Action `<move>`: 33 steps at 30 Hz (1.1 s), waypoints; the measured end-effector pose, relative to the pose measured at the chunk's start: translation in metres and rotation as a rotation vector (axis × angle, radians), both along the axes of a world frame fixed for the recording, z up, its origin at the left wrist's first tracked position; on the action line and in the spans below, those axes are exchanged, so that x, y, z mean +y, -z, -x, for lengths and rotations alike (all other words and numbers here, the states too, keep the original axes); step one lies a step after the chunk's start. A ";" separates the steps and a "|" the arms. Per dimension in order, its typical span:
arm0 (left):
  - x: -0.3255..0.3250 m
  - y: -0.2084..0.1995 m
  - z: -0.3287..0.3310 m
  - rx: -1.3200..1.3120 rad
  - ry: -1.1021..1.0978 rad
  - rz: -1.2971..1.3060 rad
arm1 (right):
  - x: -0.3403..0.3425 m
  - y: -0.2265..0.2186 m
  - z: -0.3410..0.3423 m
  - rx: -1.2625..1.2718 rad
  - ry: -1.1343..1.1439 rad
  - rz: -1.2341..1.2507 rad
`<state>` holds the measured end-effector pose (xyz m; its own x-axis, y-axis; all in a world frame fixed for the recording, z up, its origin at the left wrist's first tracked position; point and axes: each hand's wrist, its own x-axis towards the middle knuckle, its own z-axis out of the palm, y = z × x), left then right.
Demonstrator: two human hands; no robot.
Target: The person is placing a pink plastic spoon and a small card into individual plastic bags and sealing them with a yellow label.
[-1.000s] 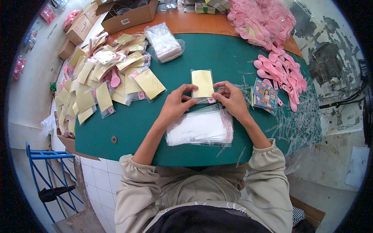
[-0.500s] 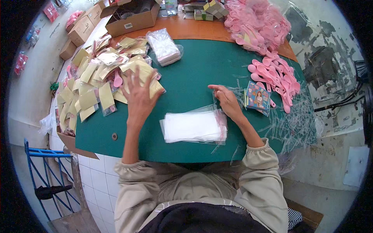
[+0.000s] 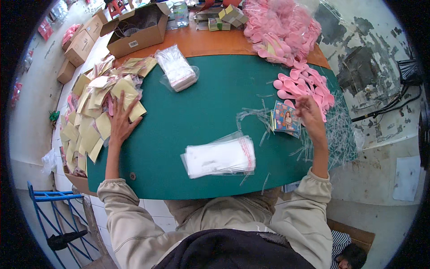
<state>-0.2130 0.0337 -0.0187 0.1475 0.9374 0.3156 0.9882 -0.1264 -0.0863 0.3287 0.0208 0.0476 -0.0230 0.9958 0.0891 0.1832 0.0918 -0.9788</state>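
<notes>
My left hand (image 3: pixel 120 122) lies with fingers spread on the near right side of a heap of filled clear packets (image 3: pixel 96 96) backed with pale yellow card. My right hand (image 3: pixel 312 117) is over the right side of the table, its fingers bent and a little apart with nothing seen in them. It is between a small stack of printed blue cards (image 3: pixel 285 120) and a loose pile of pink plastic spoons (image 3: pixel 304 85). In front of me lies a fanned stack of clear plastic bags (image 3: pixel 219 156), apart from both hands.
Behind stands a bundle of clear bags (image 3: pixel 177 67). Farther back are an open cardboard box (image 3: pixel 136 38), a jar (image 3: pixel 181 14) and a big bag of pink spoons (image 3: pixel 282 31). Clear plastic strips (image 3: pixel 336 139) litter the right edge. A person (image 3: pixel 351 256) shows at lower right.
My left hand has moved left across the packet heap, pushing packets left. My right hand has gone right, from beside the cards to the spoons. The view has shifted slightly.
</notes>
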 end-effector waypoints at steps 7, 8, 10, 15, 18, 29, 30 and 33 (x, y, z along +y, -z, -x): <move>0.015 -0.008 0.055 0.092 -0.102 0.099 | 0.027 -0.007 -0.068 0.010 0.093 0.110; 0.015 -0.010 0.059 0.107 -0.147 0.121 | 0.029 -0.014 -0.069 0.012 0.066 0.095; 0.019 0.001 0.104 0.092 -0.135 0.073 | 0.039 -0.023 -0.082 -0.045 -0.044 0.087; 0.027 -0.016 0.103 0.353 -0.274 0.030 | 0.068 -0.042 -0.158 0.008 -0.167 -0.041; 0.020 -0.030 0.071 0.261 -0.459 0.209 | 0.097 -0.015 -0.208 0.089 -0.040 -0.120; -0.048 -0.066 -0.149 -0.555 0.206 0.162 | 0.115 -0.035 -0.207 -0.345 0.072 -0.113; -0.045 -0.062 -0.170 -0.615 0.289 0.212 | 0.139 -0.020 -0.243 -0.917 0.289 -0.005; -0.050 -0.052 -0.204 -0.689 0.355 0.407 | 0.148 0.004 -0.190 -1.427 0.482 -0.265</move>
<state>-0.0088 -0.0167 0.0337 0.3517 0.9315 0.0929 0.7001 -0.3276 0.6345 0.5187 0.1687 0.0436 0.0701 0.8929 0.4448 0.9912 -0.1123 0.0694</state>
